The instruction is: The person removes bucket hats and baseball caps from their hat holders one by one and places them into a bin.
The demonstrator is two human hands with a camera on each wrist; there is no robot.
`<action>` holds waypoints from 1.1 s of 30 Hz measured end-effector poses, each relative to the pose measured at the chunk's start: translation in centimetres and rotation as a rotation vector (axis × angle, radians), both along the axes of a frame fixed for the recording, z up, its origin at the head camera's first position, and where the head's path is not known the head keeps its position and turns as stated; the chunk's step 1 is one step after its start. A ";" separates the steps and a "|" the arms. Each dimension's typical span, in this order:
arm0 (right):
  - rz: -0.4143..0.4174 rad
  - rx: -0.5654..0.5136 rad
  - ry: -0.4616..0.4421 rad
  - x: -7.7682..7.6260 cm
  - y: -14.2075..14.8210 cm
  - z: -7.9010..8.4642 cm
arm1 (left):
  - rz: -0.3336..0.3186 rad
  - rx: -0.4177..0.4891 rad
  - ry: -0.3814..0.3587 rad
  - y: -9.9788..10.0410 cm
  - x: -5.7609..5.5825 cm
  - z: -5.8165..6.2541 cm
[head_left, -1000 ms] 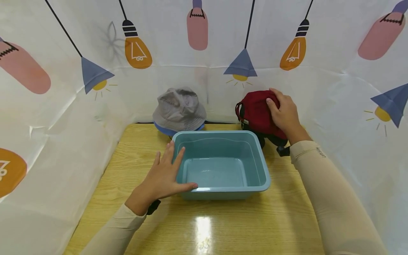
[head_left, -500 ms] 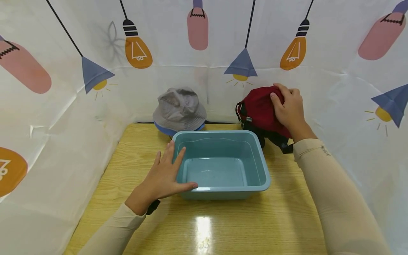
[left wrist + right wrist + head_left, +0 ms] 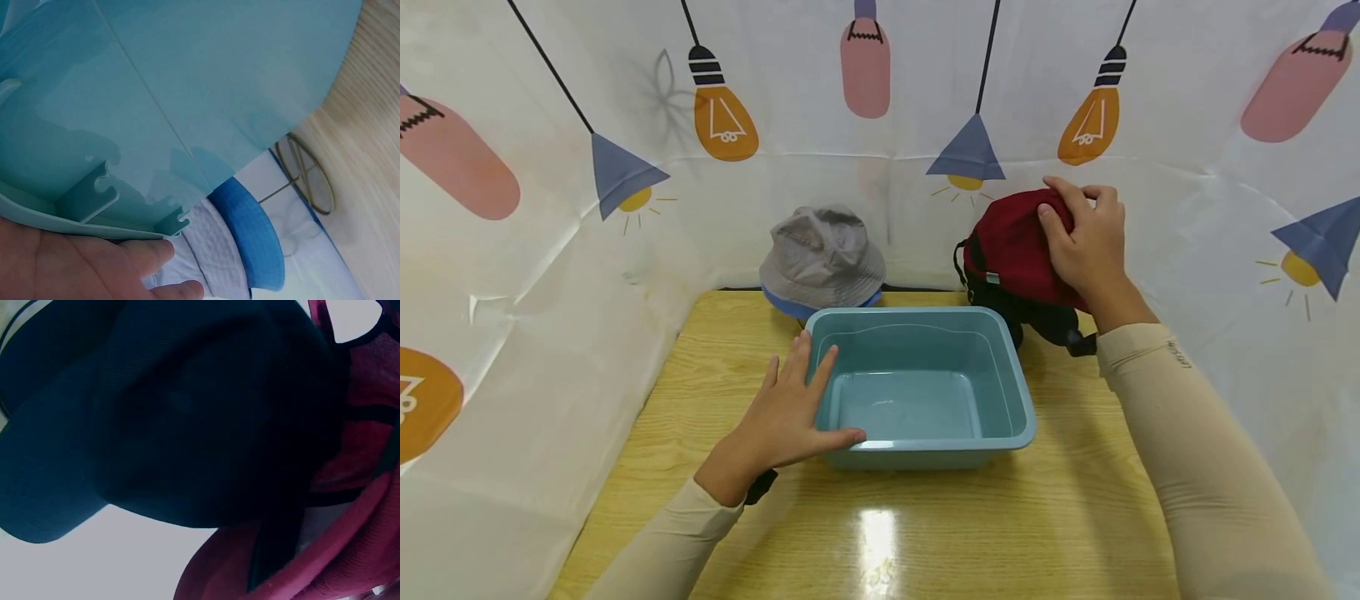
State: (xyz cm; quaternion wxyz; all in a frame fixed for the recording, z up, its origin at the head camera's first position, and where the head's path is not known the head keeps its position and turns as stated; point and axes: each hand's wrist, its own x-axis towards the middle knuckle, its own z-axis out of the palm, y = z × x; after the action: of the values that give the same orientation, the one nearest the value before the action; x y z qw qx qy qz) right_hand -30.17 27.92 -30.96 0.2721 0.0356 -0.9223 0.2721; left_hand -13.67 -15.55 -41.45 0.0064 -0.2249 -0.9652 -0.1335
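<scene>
My left hand (image 3: 782, 417) lies spread over the near left corner of a blue-green plastic basin (image 3: 917, 445), fingers straight along its rim. From below, the left wrist view shows that hand (image 3: 94, 262) against the basin's outer wall (image 3: 187, 81). At the back right my right hand (image 3: 1090, 242) grips the crown of a dark red baseball cap (image 3: 1007, 242) between thumb and fingers. Beneath it sits a black cap (image 3: 1052, 321). In the right wrist view, the dark cap (image 3: 187, 425) fills the middle, with the red cap's inside (image 3: 375, 381) beside it.
Behind the basin's left corner, a grey bucket hat (image 3: 823, 258) sits over a blue hat (image 3: 786, 304). A wire stand (image 3: 306, 175) shows below them in the left wrist view. A printed white cloth (image 3: 880, 208) hangs behind the wooden table (image 3: 985, 533).
My right hand has moved up and slightly right, lifting the red cap so more of the black cap shows. My left hand and the basin stay put.
</scene>
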 end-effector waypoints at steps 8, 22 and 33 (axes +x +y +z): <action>0.021 -0.025 0.053 0.9 -0.3 1.7 | 0.000 0.010 -0.007 0.0 0.0 0.0; 0.102 -0.057 0.215 2.5 -2.8 2.8 | 0.001 0.011 -0.007 0.1 0.0 -0.1; 0.194 -0.102 0.319 3.9 -5.0 3.3 | 0.001 0.008 0.001 0.0 0.0 -0.1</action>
State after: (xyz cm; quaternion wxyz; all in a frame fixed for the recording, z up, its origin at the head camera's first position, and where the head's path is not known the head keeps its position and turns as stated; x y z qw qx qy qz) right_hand -26.30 22.89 -27.69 0.3886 0.1531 -0.8448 0.3345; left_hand -13.70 -15.55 -41.56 0.0079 -0.2242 -0.9648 -0.1374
